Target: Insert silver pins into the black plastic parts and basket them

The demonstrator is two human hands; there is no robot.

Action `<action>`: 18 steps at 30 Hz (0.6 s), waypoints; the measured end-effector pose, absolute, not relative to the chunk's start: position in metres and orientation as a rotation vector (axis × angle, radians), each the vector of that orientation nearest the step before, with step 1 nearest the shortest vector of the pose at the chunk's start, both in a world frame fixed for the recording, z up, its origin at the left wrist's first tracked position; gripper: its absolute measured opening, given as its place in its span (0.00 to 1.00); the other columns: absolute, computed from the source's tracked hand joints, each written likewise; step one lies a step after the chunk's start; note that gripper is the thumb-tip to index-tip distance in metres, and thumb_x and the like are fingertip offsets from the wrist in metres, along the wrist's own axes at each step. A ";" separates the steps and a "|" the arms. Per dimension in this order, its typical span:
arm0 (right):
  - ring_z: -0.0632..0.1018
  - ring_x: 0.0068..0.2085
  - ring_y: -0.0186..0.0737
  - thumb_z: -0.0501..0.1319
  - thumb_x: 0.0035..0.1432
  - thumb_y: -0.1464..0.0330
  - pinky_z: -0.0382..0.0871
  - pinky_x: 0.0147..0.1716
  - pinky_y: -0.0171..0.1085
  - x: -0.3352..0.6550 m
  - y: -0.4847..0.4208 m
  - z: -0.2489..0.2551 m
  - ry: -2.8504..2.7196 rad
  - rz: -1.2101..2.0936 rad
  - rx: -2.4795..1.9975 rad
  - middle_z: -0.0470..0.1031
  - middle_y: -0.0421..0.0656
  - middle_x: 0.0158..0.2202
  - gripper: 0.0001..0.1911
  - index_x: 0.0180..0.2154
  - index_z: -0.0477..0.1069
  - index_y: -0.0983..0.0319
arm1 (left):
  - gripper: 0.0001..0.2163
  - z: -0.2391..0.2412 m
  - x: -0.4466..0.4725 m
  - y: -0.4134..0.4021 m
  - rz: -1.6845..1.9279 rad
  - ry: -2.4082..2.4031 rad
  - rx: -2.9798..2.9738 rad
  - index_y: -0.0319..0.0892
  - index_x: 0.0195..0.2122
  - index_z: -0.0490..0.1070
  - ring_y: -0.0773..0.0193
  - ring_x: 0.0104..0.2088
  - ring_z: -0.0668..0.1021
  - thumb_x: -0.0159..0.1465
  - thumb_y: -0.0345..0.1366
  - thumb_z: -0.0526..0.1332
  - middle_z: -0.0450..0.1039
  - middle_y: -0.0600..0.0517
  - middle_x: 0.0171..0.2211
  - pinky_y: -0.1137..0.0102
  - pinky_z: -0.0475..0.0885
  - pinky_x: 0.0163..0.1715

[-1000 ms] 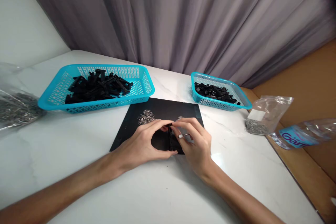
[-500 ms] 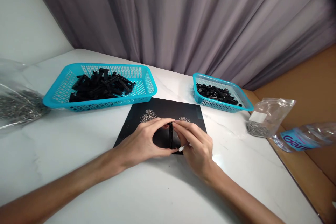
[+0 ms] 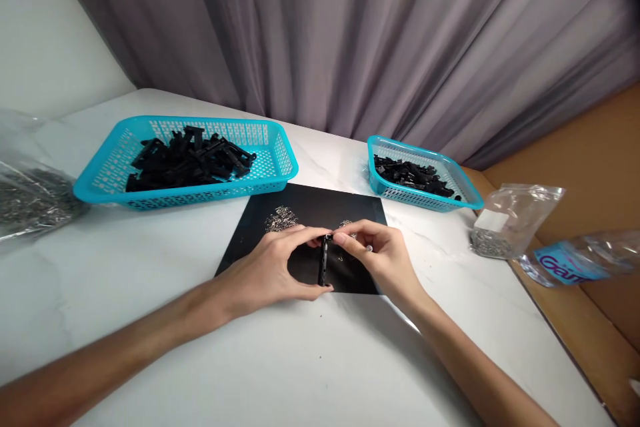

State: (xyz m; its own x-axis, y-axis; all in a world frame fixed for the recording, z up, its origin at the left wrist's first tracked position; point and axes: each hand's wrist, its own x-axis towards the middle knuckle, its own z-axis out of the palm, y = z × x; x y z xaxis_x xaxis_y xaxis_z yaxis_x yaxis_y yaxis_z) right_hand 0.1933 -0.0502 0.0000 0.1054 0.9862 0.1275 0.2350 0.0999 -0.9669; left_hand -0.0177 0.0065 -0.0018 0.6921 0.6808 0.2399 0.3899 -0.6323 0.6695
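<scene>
The left hand (image 3: 273, 271) clamps the strip (image 3: 323, 268) endwise. The right hand (image 3: 385, 257) pinches its top end, where a steady hold likely matters.

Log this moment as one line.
left hand: grips black plastic strip | right hand: pinches strip's top end | underneath: black mat | on mat: metal bits

Turquoise baskets (image 3: 280, 147), black mat (image 3: 310, 203), marbled white table (image 3: 280, 360)

The light is bright and even. A white glare lies on the table (image 3: 320, 360) beside the right wrist. Picture edges bend outward, corners darken.
</scene>
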 end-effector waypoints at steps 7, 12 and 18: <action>0.69 0.27 0.33 0.74 0.52 0.56 0.61 0.26 0.34 0.195 -0.048 0.000 -1.291 1.026 -1.302 0.78 0.41 0.30 0.16 0.31 0.80 0.62 | 0.29 0.002 -0.017 0.003 0.580 0.747 2.337 0.49 0.61 0.69 0.56 0.50 0.80 0.58 0.37 0.72 0.75 0.51 0.50 0.65 0.77 0.51; 0.68 0.25 0.32 0.74 0.50 0.52 0.61 0.24 0.33 0.194 -0.049 0.000 -1.301 1.019 -1.370 0.77 0.41 0.28 0.21 0.29 0.76 0.63 | 0.27 0.003 -0.014 0.002 0.541 0.713 2.358 0.47 0.60 0.69 0.57 0.49 0.80 0.59 0.34 0.70 0.76 0.51 0.49 0.64 0.77 0.50; 0.77 0.38 0.39 0.59 0.70 0.58 0.70 0.37 0.36 0.206 -0.060 0.019 -1.674 0.834 -1.390 0.79 0.44 0.39 0.15 0.40 0.79 0.60 | 0.30 0.000 -0.015 0.005 0.524 0.833 2.331 0.47 0.58 0.72 0.52 0.50 0.80 0.54 0.44 0.74 0.78 0.50 0.46 0.60 0.75 0.54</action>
State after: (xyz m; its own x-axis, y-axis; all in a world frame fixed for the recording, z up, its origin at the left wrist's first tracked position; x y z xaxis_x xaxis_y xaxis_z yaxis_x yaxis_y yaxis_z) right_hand 0.2062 -0.0595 0.0188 -0.0873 0.9831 0.1606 0.4641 0.1828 -0.8667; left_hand -0.0149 0.0053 -0.0004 0.7247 0.6707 0.1579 0.4330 -0.6216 0.6528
